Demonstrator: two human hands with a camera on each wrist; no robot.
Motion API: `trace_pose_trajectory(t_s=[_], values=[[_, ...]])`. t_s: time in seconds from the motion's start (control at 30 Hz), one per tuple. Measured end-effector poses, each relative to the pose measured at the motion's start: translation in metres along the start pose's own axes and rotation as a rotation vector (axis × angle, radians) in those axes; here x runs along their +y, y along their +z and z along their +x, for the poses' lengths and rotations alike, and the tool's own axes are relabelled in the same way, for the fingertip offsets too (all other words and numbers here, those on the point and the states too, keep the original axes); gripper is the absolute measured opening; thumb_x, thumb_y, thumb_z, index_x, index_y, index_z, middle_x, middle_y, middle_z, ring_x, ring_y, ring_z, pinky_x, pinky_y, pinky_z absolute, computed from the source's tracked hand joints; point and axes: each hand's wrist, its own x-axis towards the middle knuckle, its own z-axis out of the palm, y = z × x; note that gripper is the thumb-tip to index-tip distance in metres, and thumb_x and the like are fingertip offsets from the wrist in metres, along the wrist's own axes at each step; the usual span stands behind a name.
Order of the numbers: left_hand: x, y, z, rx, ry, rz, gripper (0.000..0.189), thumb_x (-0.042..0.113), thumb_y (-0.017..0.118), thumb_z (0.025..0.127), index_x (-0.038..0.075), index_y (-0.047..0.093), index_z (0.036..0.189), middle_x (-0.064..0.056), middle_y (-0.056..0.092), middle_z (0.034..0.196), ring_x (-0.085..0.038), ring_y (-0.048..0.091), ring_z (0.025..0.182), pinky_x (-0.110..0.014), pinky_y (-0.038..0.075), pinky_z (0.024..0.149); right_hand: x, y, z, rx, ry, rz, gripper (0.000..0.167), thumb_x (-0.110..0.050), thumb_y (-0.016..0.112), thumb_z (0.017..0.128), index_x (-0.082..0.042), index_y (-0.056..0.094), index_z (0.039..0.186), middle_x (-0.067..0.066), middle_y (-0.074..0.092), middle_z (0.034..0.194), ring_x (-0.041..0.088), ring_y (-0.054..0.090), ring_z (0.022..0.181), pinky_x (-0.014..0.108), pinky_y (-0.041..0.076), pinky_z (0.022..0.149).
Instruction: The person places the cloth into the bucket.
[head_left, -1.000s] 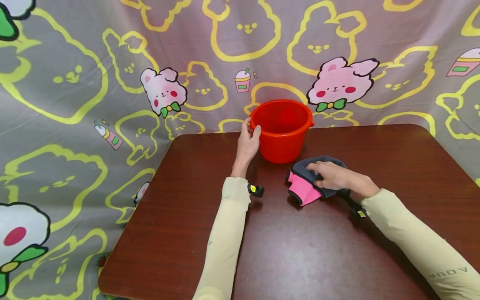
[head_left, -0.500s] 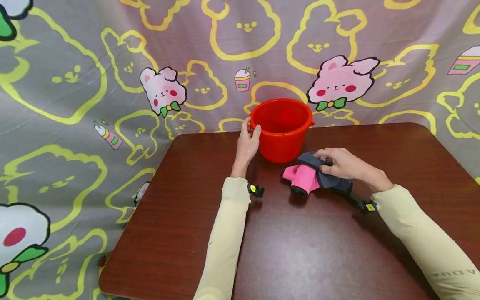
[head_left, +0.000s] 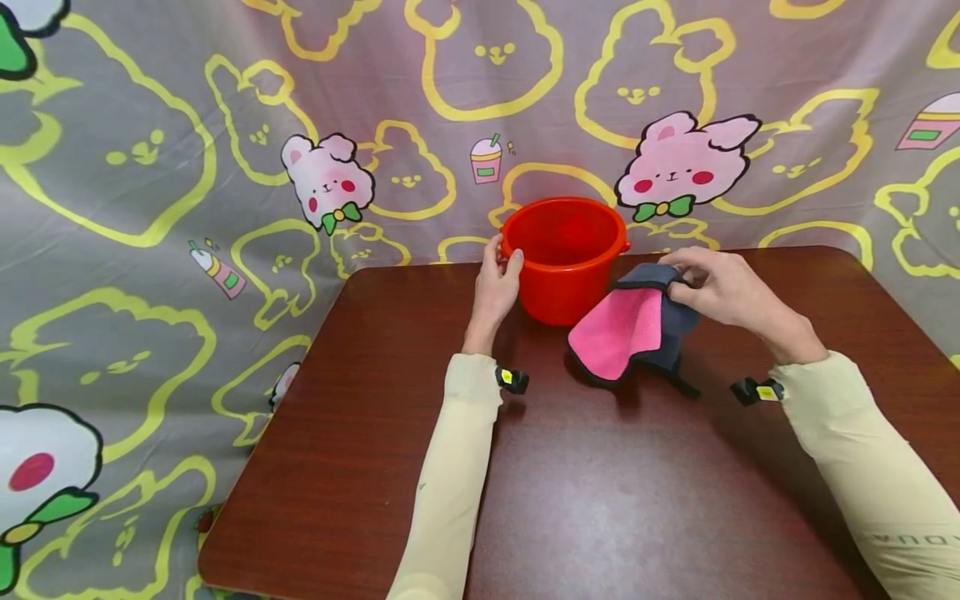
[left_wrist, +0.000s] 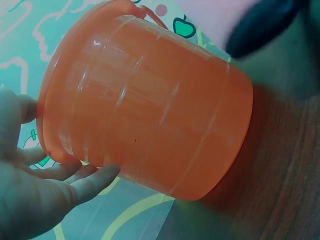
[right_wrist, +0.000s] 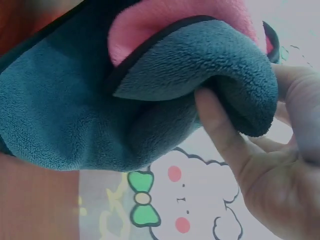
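Observation:
A red plastic bucket point(head_left: 564, 292) stands upright toward the back of the table. My left hand point(head_left: 497, 287) holds it at the left side of its rim; in the left wrist view the fingers point(left_wrist: 97, 182) lie along the bucket's wall and the thumb is at the rim. Just right of the bucket, my right hand point(head_left: 720, 286) pinches a plush cleaning cloth point(head_left: 618, 332), pink on one face and dark grey on the other, with black edging. The cloth hangs folded from the thumb and fingers, its lower edge close over the table and overlapping the bucket's side in the head view.
The dark reddish-brown wooden table point(head_left: 600, 492) has rounded corners. Behind it and to the left hangs a grey curtain point(head_left: 420, 75) printed with yellow outlines and cartoon rabbits. A small black wrist device point(head_left: 512, 381) sits at the left cuff, another point(head_left: 757, 392) at the right.
My right hand has raised the cloth from the tabletop, moving up and to the right, and the cloth now hangs with more pink showing. The left hand and bucket have stayed put.

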Motion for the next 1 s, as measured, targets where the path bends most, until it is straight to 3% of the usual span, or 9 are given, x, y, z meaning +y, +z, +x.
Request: trace_pose_trajectory(t_s=[0.17, 0.23, 0.43, 0.6, 0.77, 1.0], values=[[0.001, 0.000, 0.000, -0.005, -0.008, 0.007, 0.059, 0.039, 0.054, 0.099, 0.024, 0.032, 0.151, -0.007, 0.052, 0.136, -0.023, 0.057, 0.122, -0.036, 0.048, 0.106, -0.005, -0.011, 0.001, 0.119, 0.050, 0.083, 0.035, -0.010, 0.067, 0.087, -0.005, 0.065, 0.122, 0.020, 0.071, 0.091, -0.001, 0.058, 0.066, 0.015, 0.044, 0.055], [0.001, 0.000, 0.000, -0.006, -0.009, 0.007, 0.059, 0.040, 0.054, 0.099, 0.024, 0.032, 0.151, -0.007, 0.052, 0.137, -0.022, 0.057, 0.122, -0.036, 0.048, 0.106, -0.008, -0.014, 0.002, 0.172, 0.051, 0.125, 0.035, -0.011, 0.067, 0.088, -0.005, 0.065, 0.122, 0.012, 0.072, 0.093, -0.010, 0.057, 0.066, 0.010, 0.045, 0.057], [0.000, -0.001, -0.001, -0.004, -0.003, 0.010, 0.058, 0.038, 0.054, 0.099, 0.021, 0.032, 0.151, -0.008, 0.052, 0.139, -0.023, 0.057, 0.123, -0.037, 0.047, 0.106, -0.015, -0.021, 0.009, 0.339, -0.038, 0.256, 0.032, -0.003, 0.069, 0.086, -0.001, 0.065, 0.118, -0.023, 0.061, 0.091, -0.014, 0.062, 0.073, 0.003, 0.047, 0.065], [0.001, -0.001, -0.001, -0.003, -0.010, 0.005, 0.058, 0.039, 0.054, 0.099, 0.023, 0.033, 0.151, -0.008, 0.052, 0.139, -0.024, 0.057, 0.124, -0.037, 0.047, 0.106, -0.023, -0.025, 0.014, 0.438, -0.120, 0.365, 0.031, 0.006, 0.067, 0.084, 0.008, 0.062, 0.114, -0.015, 0.062, 0.090, -0.011, 0.067, 0.083, 0.005, 0.051, 0.072], [0.001, 0.000, -0.002, -0.001, -0.018, 0.010, 0.058, 0.040, 0.054, 0.099, 0.025, 0.033, 0.151, -0.008, 0.051, 0.140, -0.024, 0.056, 0.124, -0.037, 0.048, 0.106, -0.034, -0.031, 0.021, 0.505, -0.174, 0.423, 0.030, 0.008, 0.064, 0.083, 0.011, 0.061, 0.113, -0.008, 0.063, 0.092, -0.005, 0.068, 0.079, 0.008, 0.052, 0.076], [0.001, 0.000, -0.001, 0.008, -0.016, 0.009, 0.057, 0.039, 0.054, 0.099, 0.024, 0.034, 0.150, -0.010, 0.053, 0.138, -0.025, 0.057, 0.123, -0.039, 0.048, 0.105, -0.060, -0.033, 0.033, 0.572, -0.299, 0.591, 0.022, 0.011, 0.060, 0.082, 0.017, 0.061, 0.104, -0.004, 0.064, 0.090, 0.001, 0.060, 0.065, 0.009, 0.050, 0.062]])
